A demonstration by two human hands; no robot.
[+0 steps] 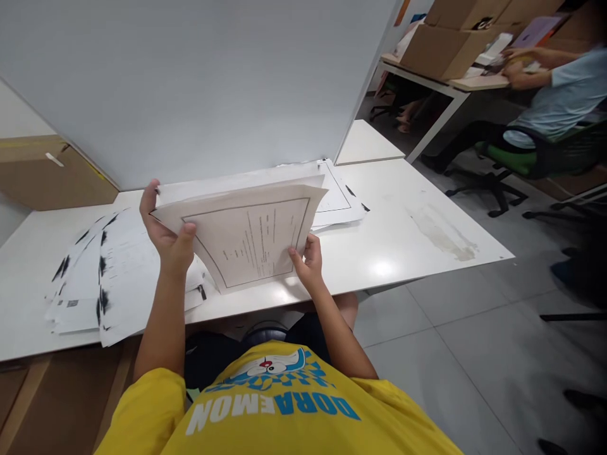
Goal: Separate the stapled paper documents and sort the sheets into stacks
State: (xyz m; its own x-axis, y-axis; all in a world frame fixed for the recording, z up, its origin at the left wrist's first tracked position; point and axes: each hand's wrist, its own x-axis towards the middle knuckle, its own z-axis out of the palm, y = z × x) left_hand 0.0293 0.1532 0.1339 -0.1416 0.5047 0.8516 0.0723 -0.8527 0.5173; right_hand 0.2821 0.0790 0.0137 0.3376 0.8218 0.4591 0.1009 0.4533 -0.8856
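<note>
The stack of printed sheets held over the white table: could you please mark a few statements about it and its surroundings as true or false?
1. Both hands, left hand and right hand, grip the stack of printed sheets. True.
2. The stack lies flat on the white table. False: it is lifted and tilted.
3. The fanned-out papers lie left of the held stack. True.
4. The cardboard box sits on the fanned-out papers. False: it sits apart, behind the table's left end.

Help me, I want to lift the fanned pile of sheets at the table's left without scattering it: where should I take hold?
Probably the fanned pile is best gripped at its near edge, which overhangs the table front, coming from below and the front so fingers slide under. The sheets splay leftward, so pinch where they overlap most.
</note>
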